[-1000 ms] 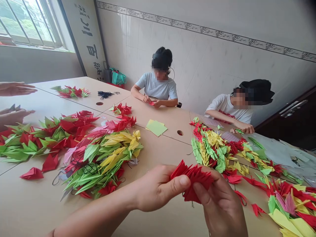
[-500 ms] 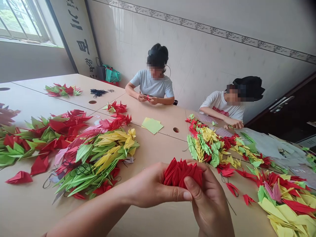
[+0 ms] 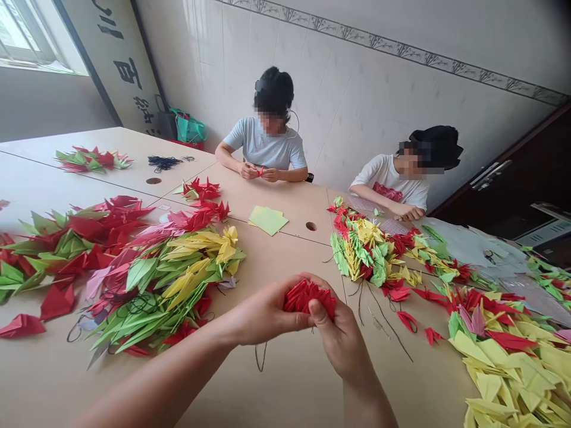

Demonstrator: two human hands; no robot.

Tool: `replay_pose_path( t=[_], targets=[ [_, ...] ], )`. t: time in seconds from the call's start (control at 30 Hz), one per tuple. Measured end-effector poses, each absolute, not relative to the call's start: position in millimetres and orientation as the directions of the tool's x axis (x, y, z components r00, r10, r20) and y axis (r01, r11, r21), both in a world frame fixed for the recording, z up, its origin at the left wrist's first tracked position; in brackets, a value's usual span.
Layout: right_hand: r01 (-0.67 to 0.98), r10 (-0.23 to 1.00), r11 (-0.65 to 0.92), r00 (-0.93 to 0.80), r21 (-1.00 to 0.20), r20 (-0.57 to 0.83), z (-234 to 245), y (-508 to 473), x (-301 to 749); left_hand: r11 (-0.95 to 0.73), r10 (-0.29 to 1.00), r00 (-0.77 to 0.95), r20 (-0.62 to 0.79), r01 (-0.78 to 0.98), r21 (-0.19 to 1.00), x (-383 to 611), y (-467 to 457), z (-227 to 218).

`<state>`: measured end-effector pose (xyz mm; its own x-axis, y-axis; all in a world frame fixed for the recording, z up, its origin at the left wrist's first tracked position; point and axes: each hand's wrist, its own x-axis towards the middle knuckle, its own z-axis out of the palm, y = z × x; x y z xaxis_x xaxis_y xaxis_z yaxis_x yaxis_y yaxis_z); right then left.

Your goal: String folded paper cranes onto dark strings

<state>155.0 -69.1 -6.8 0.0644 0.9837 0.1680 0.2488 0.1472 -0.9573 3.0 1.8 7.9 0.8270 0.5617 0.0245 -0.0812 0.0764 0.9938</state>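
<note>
We log our left hand [image 3: 263, 312] and right hand [image 3: 339, 339], both in a clenched grip around a tight bundle of red folded-paper cranes [image 3: 309, 299], held over the beige table [image 3: 285, 380]. A thin dark thread [image 3: 261, 358] shows below. Heaped green, yellow and red paper cranes [image 3: 167, 273] lie just left of the hands.

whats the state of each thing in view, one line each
left hand, closed around the cranes
right hand, closed around the cranes from the other side
bunch of red paper cranes, squeezed tight between both hands
yellow-green paper sheets, lying flat, unfolded
dark thread, lying loose on the table
co-worker's hands, pinching a small red paper piece
</note>
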Motion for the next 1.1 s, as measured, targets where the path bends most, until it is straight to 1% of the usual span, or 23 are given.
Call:
replay_pose_path(
  t=[0.07, 0.1, 0.13, 0.2, 0.33, 0.47, 0.6, 0.7, 0.83, 0.93, 1.1],
  targets=[
    [0.316, 0.978, 0.155, 0.084, -0.936, 0.19, -28.1, -66.1, 155.9, 0.152, 0.638, 0.768, -0.059, -0.051, 0.987, 6.3, 3.1, -13.4],
    [0.331, 0.977, 0.157, 0.088, -0.93, 0.196, -38.8, -65.2, 156.0, 0.134, 0.672, 0.737, -0.07, -0.027, 0.991, 7.9, 3.6, -24.7],
    [0.352, 0.973, 0.167, 0.09, -0.921, 0.211, -49.0, -64.5, 156.2, 0.067, 0.704, 0.708, -0.057, 0.015, 0.998, 9.4, 4.0, -35.6],
    [0.413, 0.959, 0.212, 0.084, -0.886, 0.269, -67.3, -63.6, 157.5, 0.015, 0.739, 0.672, -0.048, 0.054, 0.998, 11.5, 4.9, -54.9],
    [0.542, 0.929, 0.321, -0.023, -0.776, 0.368, -95.6, -62.1, 166.8, -0.126, 0.803, 0.595, 0.012, 0.15, 0.981, 11.4, 8.8, -78.6],
    [0.623, 0.918, 0.366, -0.118, -0.691, 0.38, -115.5, -58.7, 177.0, -0.253, 0.797, 0.599, 0.072, 0.224, 0.941, 8.5, 15.3, -90.2],
    [0.678, 0.93, 0.334, -0.124, -0.655, 0.346, -122.4, -55.9, 179.9, -0.339, 0.743, 0.664, 0.084, 0.265, 0.903, 7.5, 20.1, -99.2],
    [0.687, 0.936, 0.322, -0.127, -0.651, 0.329, -118.8, -57.0, 182.0, -0.384, 0.733, 0.674, 0.094, 0.295, 0.875, 7.7, 20.4, -103.6],
    [0.674, 0.936, 0.295, -0.063, -0.678, 0.345, -113.2, -59.9, 187.6, -0.427, 0.737, 0.665, 0.123, 0.316, 0.847, 7.9, 20.3, -104.4],
    [0.629, 0.937, 0.295, -0.041, -0.72, 0.348, -112.3, -60.9, 188.7, -0.439, 0.748, 0.649, 0.137, 0.329, 0.836, 8.0, 21.7, -104.5],
    [0.562, 0.947, 0.282, -0.034, -0.778, 0.319, -112.1, -61.5, 185.0, -0.435, 0.725, 0.675, 0.134, 0.299, 0.849, 7.7, 23.2, -106.8]
  ],
)
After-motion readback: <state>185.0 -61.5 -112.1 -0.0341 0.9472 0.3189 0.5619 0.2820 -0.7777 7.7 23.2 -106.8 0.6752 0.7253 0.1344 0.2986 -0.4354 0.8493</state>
